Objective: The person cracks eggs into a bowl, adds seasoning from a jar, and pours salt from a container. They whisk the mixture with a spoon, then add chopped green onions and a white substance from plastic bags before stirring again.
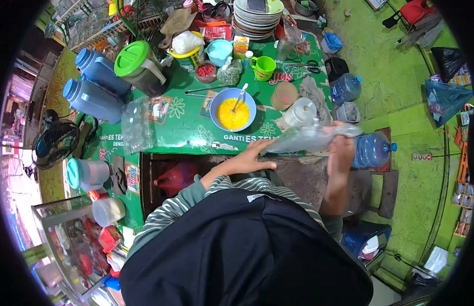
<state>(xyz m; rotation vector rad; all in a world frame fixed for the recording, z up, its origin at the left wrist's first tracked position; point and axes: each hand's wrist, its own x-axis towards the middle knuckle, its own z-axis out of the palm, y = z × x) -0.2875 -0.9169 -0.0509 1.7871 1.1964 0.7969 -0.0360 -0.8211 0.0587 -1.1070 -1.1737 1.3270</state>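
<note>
My right hand point(340, 153) is raised over the right part of the table's front edge, its fingers closed on a clear plastic bag point(300, 140). The bag stretches left, slightly blurred, to my left hand point(251, 159). That hand has its thumb stretched out apart, with its fingertips against the bag's left end. Beyond it stands a blue bowl point(213, 113) of beaten yellow egg point(233, 116), with a fork point(241, 97) leaning in it. A white plastic roll or tub point(301, 110) and a beige cup point(284, 95) sit just behind the bag.
The green table point(188, 130) carries a green mug point(263, 68), a green-lidded pitcher point(140, 69), blue jugs point(96, 99), a transparent plastic packet point(137, 125) and a plate stack point(254, 20). Large water bottles point(368, 149) stand right. A glass case point(68, 245) is at lower left.
</note>
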